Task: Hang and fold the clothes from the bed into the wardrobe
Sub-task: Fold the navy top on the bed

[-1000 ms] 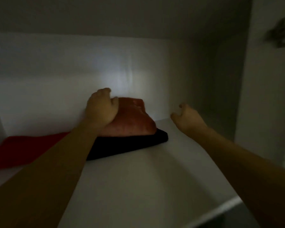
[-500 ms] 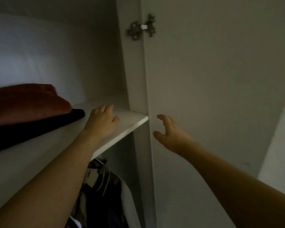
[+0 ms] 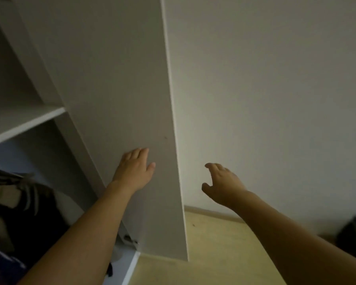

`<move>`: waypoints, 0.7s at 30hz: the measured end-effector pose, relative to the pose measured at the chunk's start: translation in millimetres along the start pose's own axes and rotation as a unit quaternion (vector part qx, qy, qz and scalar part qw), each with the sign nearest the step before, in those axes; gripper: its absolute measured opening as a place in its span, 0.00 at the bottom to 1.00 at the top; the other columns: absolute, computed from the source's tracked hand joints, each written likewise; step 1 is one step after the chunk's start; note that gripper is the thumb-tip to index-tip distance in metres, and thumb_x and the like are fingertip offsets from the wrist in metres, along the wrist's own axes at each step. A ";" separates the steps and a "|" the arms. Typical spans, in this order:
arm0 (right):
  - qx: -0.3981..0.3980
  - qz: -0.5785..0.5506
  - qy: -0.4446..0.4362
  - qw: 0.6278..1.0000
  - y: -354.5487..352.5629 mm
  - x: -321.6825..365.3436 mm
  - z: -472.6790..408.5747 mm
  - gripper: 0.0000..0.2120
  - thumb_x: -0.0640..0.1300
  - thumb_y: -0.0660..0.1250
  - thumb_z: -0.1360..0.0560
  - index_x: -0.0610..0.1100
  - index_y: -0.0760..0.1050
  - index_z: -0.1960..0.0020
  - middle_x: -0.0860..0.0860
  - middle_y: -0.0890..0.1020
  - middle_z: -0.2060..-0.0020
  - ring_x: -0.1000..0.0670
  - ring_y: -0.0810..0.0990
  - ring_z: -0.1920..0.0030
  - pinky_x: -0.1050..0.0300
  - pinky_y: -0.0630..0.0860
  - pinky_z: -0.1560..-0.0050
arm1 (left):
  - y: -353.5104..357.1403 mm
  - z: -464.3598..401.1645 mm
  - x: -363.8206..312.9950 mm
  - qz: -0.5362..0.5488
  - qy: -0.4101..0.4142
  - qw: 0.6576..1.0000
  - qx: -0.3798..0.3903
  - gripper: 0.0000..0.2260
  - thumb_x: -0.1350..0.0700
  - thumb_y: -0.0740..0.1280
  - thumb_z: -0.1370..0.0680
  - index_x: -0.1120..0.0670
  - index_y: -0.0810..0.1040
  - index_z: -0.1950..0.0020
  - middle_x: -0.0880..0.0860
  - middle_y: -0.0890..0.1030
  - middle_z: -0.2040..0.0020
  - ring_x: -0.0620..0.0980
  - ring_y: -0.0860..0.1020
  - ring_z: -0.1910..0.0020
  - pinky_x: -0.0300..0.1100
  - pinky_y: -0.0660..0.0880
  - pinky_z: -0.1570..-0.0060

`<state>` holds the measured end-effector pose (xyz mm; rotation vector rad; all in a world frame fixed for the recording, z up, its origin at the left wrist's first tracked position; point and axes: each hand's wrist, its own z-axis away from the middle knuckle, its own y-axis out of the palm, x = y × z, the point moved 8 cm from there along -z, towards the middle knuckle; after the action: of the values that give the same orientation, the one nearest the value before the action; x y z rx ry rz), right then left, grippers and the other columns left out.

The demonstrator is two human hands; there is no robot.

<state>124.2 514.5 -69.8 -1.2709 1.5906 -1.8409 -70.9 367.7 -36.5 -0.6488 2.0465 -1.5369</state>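
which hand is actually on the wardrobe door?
The left hand: its straight fingers lie flat on the inner face of the open wardrobe door. The right hand hangs in the air past the door's edge, touching nothing.

white wardrobe door (image 3: pixel 115 79), yellow floor (image 3: pixel 224 254), dark hanging clothes (image 3: pixel 25 219)

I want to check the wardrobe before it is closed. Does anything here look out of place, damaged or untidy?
Nothing looks damaged. The wardrobe door stands open, with the left hand flat on its inner face. The hanging clothes at lower left look bunched, but they are dark and blurred. The right hand holds nothing.
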 end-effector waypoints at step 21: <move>-0.008 0.030 0.295 0.955 -86.4 -471.9 257.8 0.25 0.53 0.61 0.25 0.46 0.63 0.30 0.47 0.69 0.32 0.44 0.68 0.33 0.50 0.65 0.36 | 164.1 41.9 -508.6 0.049 0.240 0.963 0.109 0.24 0.49 0.56 0.19 0.59 0.61 0.25 0.58 0.63 0.25 0.55 0.61 0.26 0.48 0.55 0.27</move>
<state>598.8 757.5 -180.7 -0.6886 1.9015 -2.3069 331.6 702.4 -152.1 -0.0898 2.1512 -1.9666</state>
